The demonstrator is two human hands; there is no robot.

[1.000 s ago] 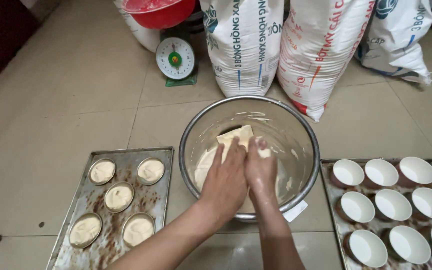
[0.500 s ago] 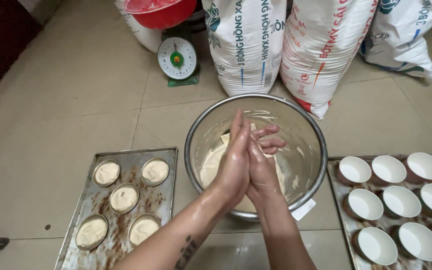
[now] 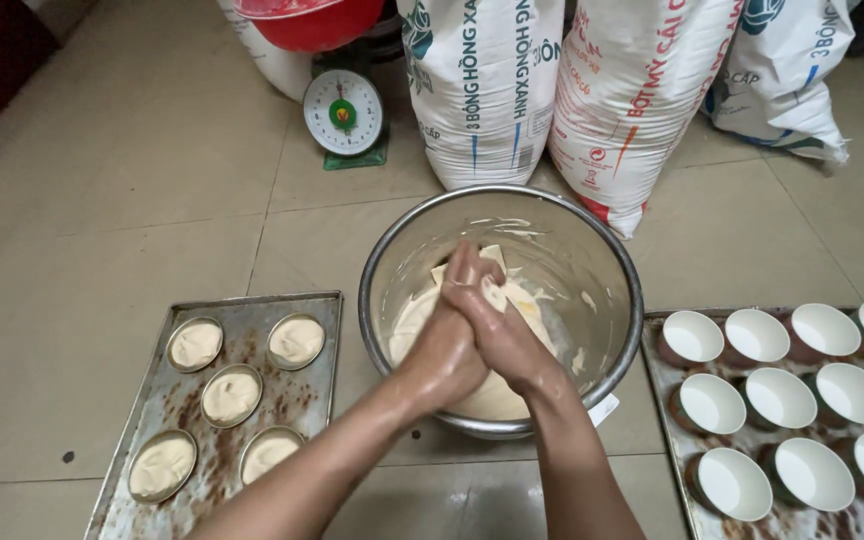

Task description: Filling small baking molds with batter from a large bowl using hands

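Pressed closer together than half a second ago, fingers now folded over one another rather than held flat palm to palm: left hand (image 3: 447, 340) and right hand (image 3: 497, 335) clasping a small lump of pale dough (image 3: 493, 292), only a corner of it showing between the wet fingers. Working directly above the steel mixing bowl (image 3: 607, 350), presumably so that any dough squeezed out is falling back onto the main mass of batter-like dough (image 3: 422, 315) lying in the bowl's bottom. Bowl standing on the tiled floor (image 3: 102, 200), between two trays, keeping both within easy reach. On the person's left, worn baking tray (image 3: 322, 310) carrying five round tins already filled with dough (image 3: 231, 393), set apart from one another in a loose zigzag. On the right, second tray (image 3: 657, 365) packed with empty white cups (image 3: 778, 396), touching or nearly so, tilted open-side up. Behind the bowl, large printed flour sacks (image 3: 482, 90) leaning upright side by side, with a small green-based dial scale (image 3: 343, 112) and a red basin (image 3: 312, 20) beside them, well clear of the working area yet close at hand.
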